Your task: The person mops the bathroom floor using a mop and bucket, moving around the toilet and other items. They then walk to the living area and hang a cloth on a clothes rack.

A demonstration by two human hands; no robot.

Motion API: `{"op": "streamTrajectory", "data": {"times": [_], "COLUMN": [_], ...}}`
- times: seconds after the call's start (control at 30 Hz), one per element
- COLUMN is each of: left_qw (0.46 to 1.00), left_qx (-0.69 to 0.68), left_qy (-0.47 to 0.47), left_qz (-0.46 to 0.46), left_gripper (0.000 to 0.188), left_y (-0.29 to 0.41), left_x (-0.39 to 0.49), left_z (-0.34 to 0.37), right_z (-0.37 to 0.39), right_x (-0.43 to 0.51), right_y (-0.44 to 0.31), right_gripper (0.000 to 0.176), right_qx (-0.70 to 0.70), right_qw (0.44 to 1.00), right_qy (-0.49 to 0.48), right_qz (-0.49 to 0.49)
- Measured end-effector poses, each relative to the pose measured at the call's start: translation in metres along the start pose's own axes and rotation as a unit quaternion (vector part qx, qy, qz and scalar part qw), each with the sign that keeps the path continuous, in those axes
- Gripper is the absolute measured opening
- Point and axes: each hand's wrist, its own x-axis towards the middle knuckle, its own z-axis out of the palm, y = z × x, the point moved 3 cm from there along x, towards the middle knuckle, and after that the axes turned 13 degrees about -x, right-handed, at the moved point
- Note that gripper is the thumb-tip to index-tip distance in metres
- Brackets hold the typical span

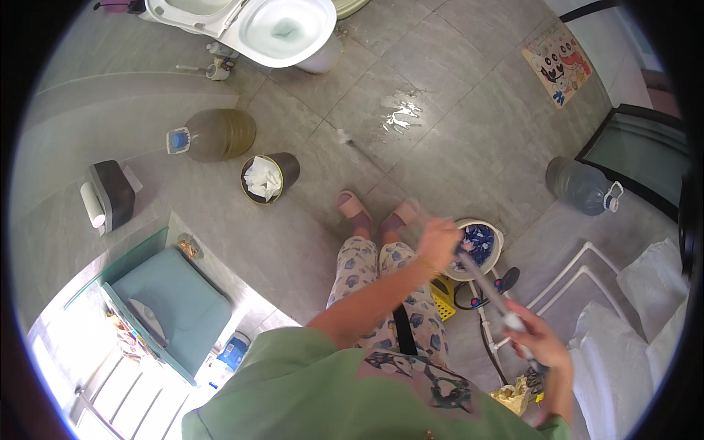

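Observation:
My left hand (440, 245) grips the middle of a long pole (487, 286), just beside a white bucket (498, 247) of dark blue cloth or similar pieces. Nearer my body on the right, my right hand (536, 335) holds the pole at a white collar close to its grey end. The pole slants away over the pink slippers on my feet. Its far part is blurred and ends in a small whitish head (344, 136) over the grey floor tiles; whether that head touches the floor I cannot tell. Right of the head, a shiny wet patch (401, 116) lies on the tiles.
An uncovered toilet (324, 16) stands at the top left. Along the left are a large brown-tinted bottle (225, 135) and a bin (289, 170) with tissues. At right are a clear water bottle (577, 187), white pipes (561, 275) and white sacks (610, 357). A yellow basket (443, 300) sits by my legs.

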Motion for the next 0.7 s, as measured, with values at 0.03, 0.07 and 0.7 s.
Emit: {"op": "streamTrajectory", "data": {"times": [0.03,0.07,0.7], "left_qw": [0.999,0.999,0.977], "left_qx": [-0.049,-0.041,0.163], "left_qy": [0.001,-0.004,-0.108], "left_qz": [0.01,0.005,0.082], "left_gripper": [0.029,0.029,0.025], "left_y": [0.02,0.046,-0.065], "left_x": [0.008,0.019,0.085], "left_z": [0.021,0.038,-0.057], "right_z": [-0.011,-0.021,0.014], "right_x": [-0.026,-0.05,0.108], "right_y": [0.002,0.003,-0.001], "right_gripper": [0.065,0.066,0.068], "right_qx": [-0.008,0.006,0.178], "right_qw": [0.999,0.996,0.971], "right_qy": [0.043,0.077,-0.036], "right_qz": [0.032,0.048,-0.155]}}
